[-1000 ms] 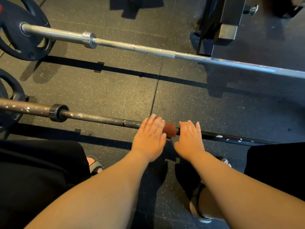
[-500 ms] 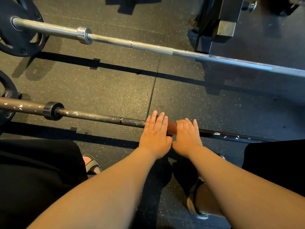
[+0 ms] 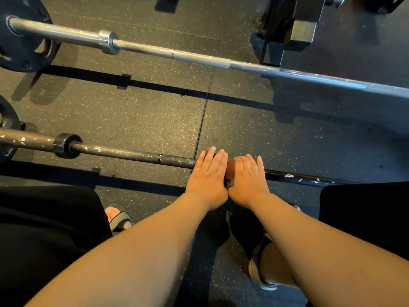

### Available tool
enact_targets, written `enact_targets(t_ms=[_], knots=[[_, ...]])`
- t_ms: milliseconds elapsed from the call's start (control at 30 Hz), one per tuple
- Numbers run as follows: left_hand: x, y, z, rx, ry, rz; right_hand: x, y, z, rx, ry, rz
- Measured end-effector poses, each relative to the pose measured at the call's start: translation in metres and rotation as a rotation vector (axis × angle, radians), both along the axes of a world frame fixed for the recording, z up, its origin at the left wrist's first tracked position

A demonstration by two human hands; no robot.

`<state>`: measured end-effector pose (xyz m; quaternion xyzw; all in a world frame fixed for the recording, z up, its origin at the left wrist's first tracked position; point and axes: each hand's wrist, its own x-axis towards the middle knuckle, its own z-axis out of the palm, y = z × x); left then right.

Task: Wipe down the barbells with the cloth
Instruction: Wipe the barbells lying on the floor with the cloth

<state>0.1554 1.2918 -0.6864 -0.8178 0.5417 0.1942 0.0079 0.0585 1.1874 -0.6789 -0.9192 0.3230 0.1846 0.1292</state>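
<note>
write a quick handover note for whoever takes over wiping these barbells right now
Left hand: flat, pressing the reddish-brown cloth onto the dark barbell.
Right hand: flat on the same bar, at the cloth's right edge.
Done: unclear how much is wiped; white flecks show on the dark bar either side of the hands.
Left: finish that bar, then the silver barbell lying farther away.
</note>
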Motion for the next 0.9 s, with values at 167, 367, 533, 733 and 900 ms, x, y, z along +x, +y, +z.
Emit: enact_targets(t_ms=[167, 367, 533, 733, 900], knots=[[0.014, 0.002, 0.007, 0.005, -0.019, -0.071, -0.001, -0.002, 0.002, 0.016, -0.006, 0.014], [-0.005, 0.019, -0.001, 0.018, -0.029, -0.064, -0.002, 0.005, 0.001, 0.004, -0.015, -0.021], [0.042, 0.038, 0.004, 0.066, -0.087, 0.215, -0.001, 0.000, 0.003, 0.019, -0.003, -0.005], [0.028, 0.030, 0.013, 0.091, -0.062, 0.273, 0.000, 0.003, 0.004, 0.008, -0.006, -0.015], [0.002, 0.011, 0.010, 0.025, 0.010, -0.003, -0.001, 0.004, 0.004, 0.007, -0.004, -0.018]])
